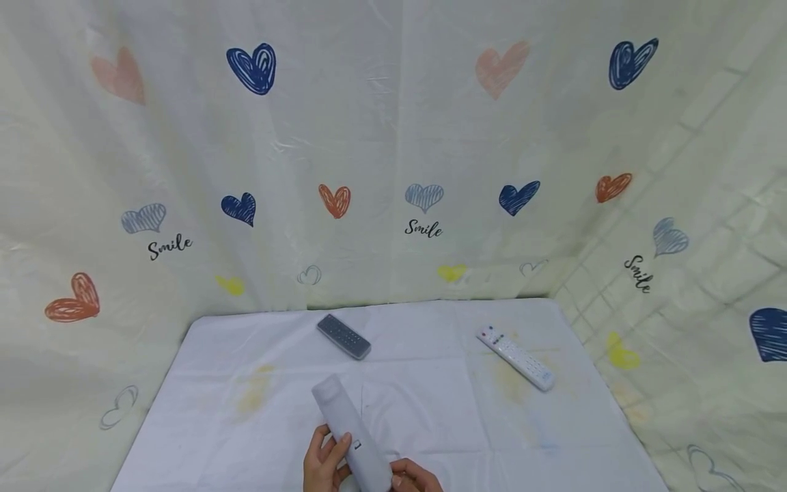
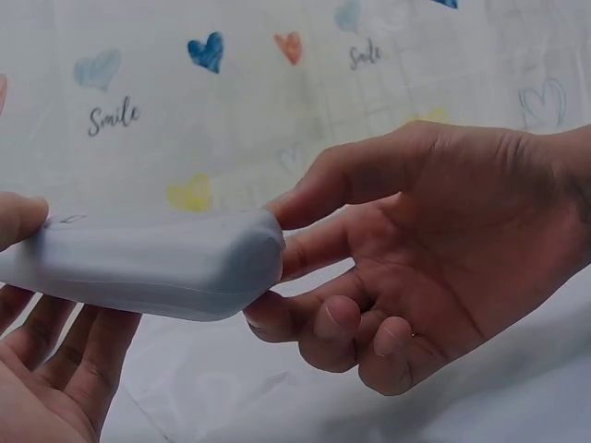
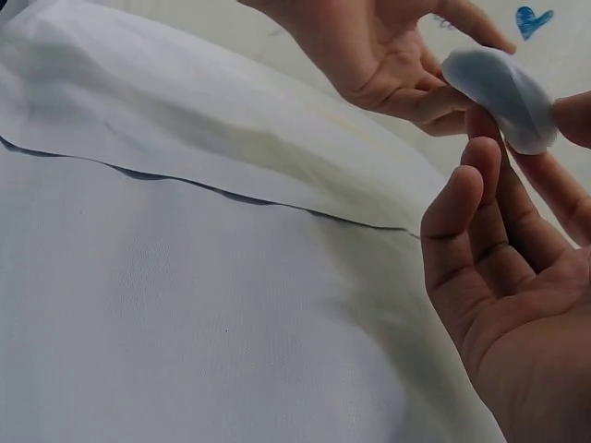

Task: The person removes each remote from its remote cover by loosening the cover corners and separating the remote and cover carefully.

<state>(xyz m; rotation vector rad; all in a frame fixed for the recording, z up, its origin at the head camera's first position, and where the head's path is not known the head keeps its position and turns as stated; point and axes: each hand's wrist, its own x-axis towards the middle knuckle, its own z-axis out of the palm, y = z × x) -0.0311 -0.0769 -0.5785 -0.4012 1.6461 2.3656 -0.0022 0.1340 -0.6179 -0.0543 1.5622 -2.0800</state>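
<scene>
A smooth, pale grey remote control is held up at a slant above the near part of the table. Its plain side, with one small dark mark, faces upward in the head view. My left hand grips it around the middle, thumb on top and fingers beneath, as the left wrist view also shows. At the near, rounded end, my right hand pinches the remote between thumb and fingertips. From the right wrist view, that end sits between the right thumb and fingers, while the remaining right fingers curl loosely below.
A dark grey remote control lies toward the back of the white-covered table. Farther right lies a white remote control with several buttons. Behind the table hangs a curtain printed with hearts, which also runs along both sides.
</scene>
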